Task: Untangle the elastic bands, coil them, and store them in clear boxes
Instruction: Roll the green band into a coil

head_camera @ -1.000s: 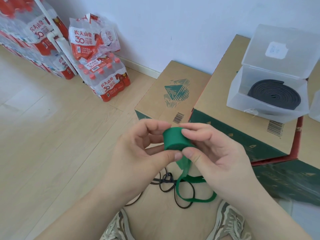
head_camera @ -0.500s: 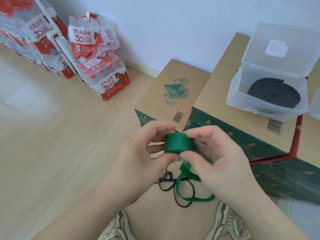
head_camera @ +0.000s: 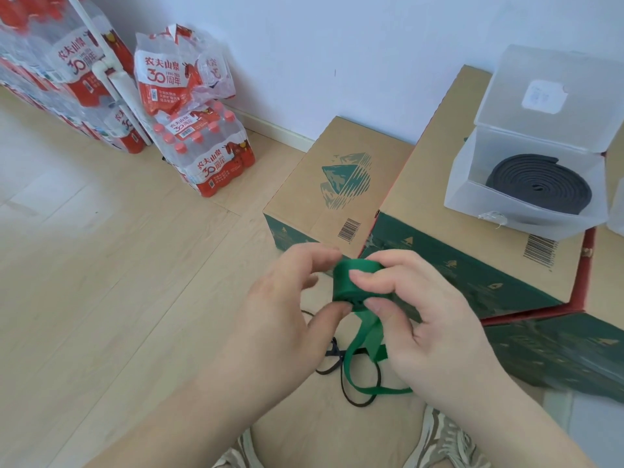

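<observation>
Head view: hands (head_camera: 364,315) pinch green band (head_camera: 354,282), partly coiled, tail dangling.

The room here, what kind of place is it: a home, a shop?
Probably a spare room or storeroom. Shrink-wrapped water bottles stand on a wood floor by a bare wall, beside cardboard boxes.

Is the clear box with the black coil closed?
No, the clear box stands with its lid tipped up and back, leaving the black coil inside uncovered.
</observation>
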